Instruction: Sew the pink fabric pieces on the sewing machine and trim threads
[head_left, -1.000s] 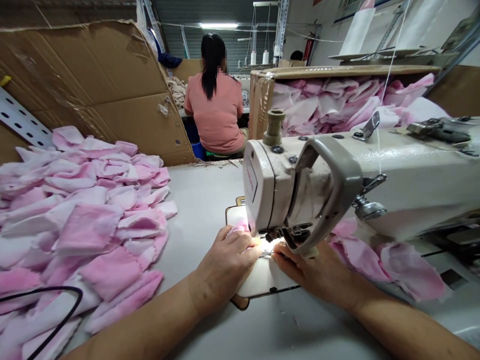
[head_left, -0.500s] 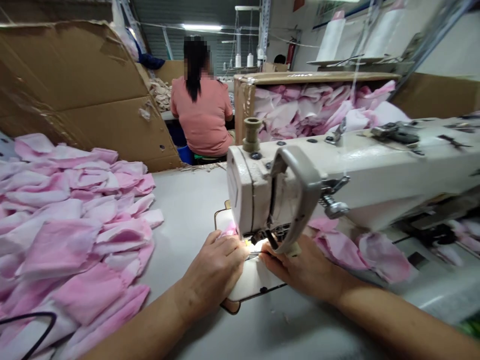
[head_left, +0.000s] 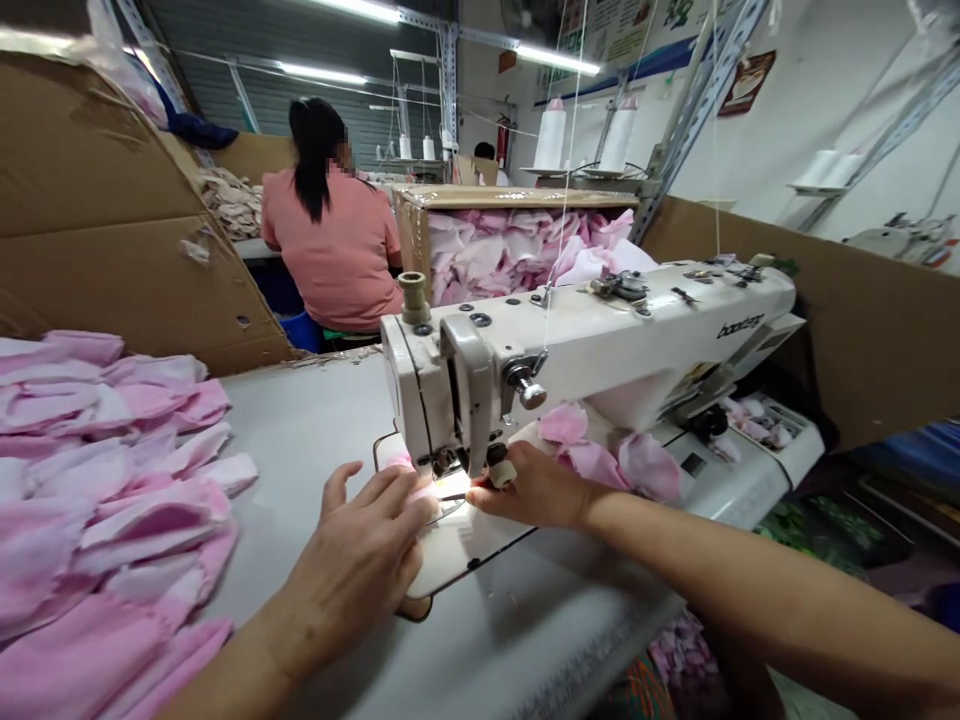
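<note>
A white sewing machine (head_left: 585, 345) stands on the table, its lamp lighting the plate (head_left: 480, 540) under the needle. My left hand (head_left: 367, 540) lies left of the needle with fingers stretched and apart, fingertips on a small pink-and-white cloth piece (head_left: 397, 460). My right hand (head_left: 536, 487) is right of the needle, thumb pointing to the lit spot and the other fingers curled, partly hidden by the machine head. What it grips is hidden. A thin dark strip shows by its thumb. Pink cloth pieces (head_left: 649, 467) lie behind my right wrist.
A heap of pink-and-white cloth (head_left: 112, 500) covers the table's left side. Behind the machine is a carton (head_left: 416, 240) full of similar cloth. A cardboard sheet (head_left: 112, 220) stands at the left. A person in a pink shirt (head_left: 330, 250) sits beyond, back turned. Thread cones (head_left: 551, 135) stand above.
The view has swung right and up, showing more of the machine. My left hand's fingers have spread and straightened. The right hand stays beside the needle.
</note>
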